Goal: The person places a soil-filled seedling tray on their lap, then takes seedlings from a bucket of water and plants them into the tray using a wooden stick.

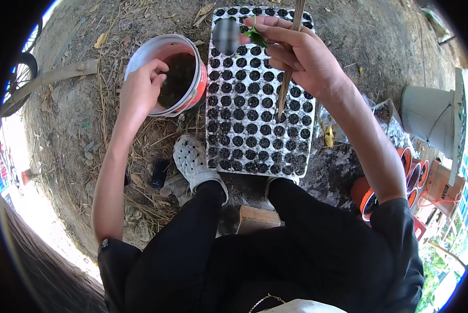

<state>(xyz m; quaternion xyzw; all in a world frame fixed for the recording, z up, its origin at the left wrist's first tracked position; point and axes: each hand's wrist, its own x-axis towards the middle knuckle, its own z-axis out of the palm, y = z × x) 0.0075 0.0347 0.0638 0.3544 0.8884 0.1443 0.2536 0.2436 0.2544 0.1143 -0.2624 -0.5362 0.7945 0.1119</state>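
My right hand is closed around a thin wooden stick that slants down over the seedling tray. Between its fingertips is a small green leafy sprig. The white tray has rows of round cells filled with dark soil. My left hand reaches over the near left rim of a bucket, its fingers loosely curled and apart with nothing visible in them. Inside the bucket, white within and red outside, lies a dark mass, perhaps liquid with plants. A blurred round patch covers some cells near the sprig.
My white clogs stand at the tray's near edge, with a wooden block between my legs. Orange-rimmed pots and a pale bucket are on the right. A branch and dry straw lie left.
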